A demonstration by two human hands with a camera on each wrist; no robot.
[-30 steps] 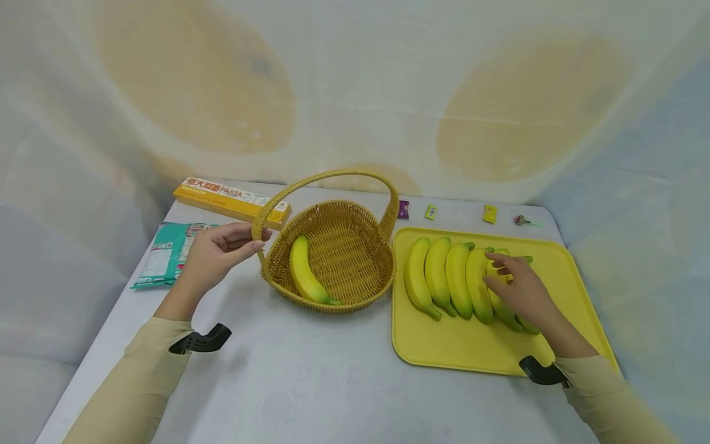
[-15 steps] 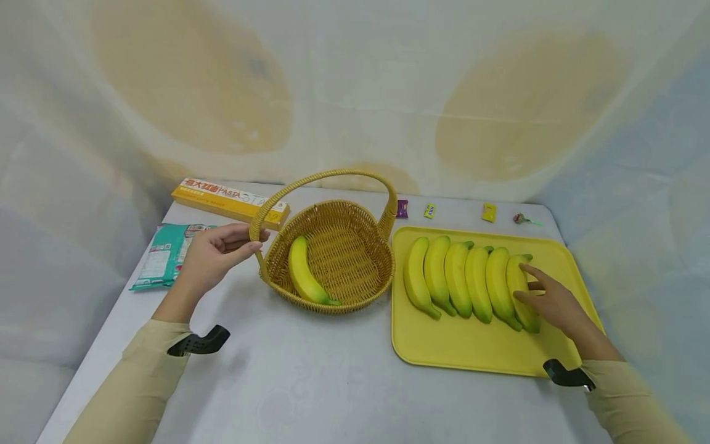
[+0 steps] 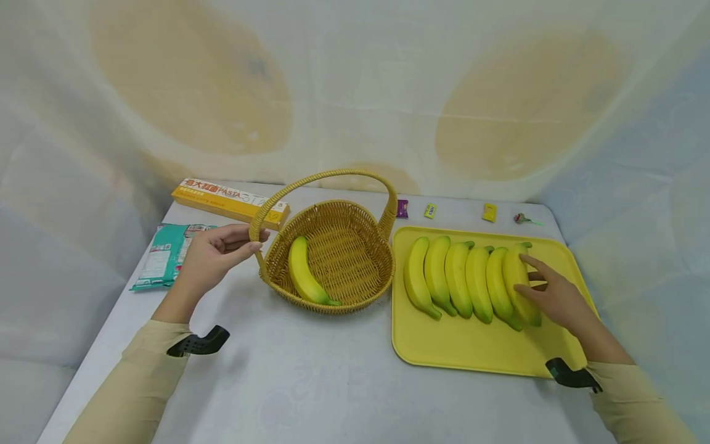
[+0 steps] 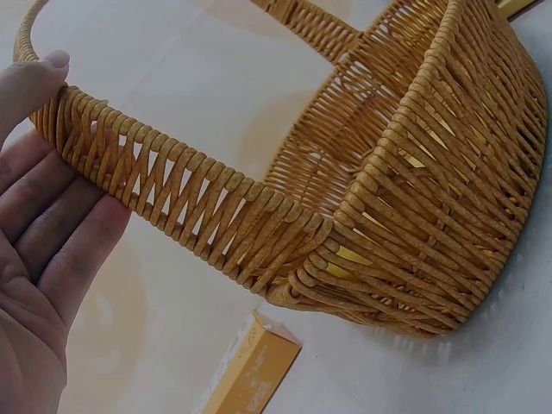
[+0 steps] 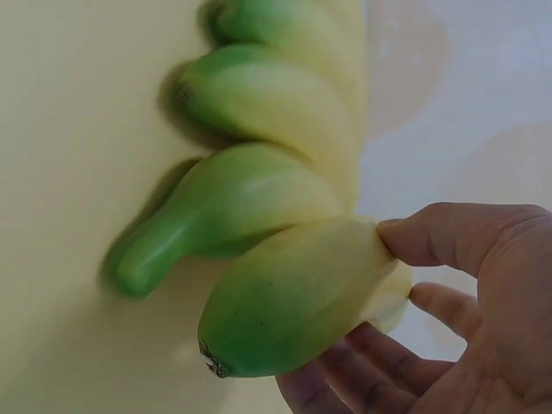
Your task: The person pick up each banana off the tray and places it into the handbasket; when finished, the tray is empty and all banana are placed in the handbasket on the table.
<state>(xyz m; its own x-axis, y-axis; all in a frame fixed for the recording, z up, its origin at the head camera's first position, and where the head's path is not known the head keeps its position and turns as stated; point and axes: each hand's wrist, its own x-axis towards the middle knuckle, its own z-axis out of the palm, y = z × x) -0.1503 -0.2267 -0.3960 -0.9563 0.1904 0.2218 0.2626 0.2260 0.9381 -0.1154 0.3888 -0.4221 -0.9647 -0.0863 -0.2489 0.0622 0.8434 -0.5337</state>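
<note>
At the left side of a wicker basket, my left hand pinches its arched handle between thumb and fingers. One banana lies inside the basket along its left wall. To the right, my right hand grips the rightmost banana of a row on a yellow tray. In the right wrist view, thumb and fingers hold that banana from both sides, its green tip raised over the tray. Several other bananas lie side by side left of it.
Behind the basket's left side lies a pasta box. A teal packet sits beneath and beside my left wrist. Along the back edge are a purple sweet, two yellow wrapped sweets and a lollipop.
My right hand has moved right across the row to the end banana, taken hold of it and lifted it slightly. My left hand has stayed on the basket handle.
</note>
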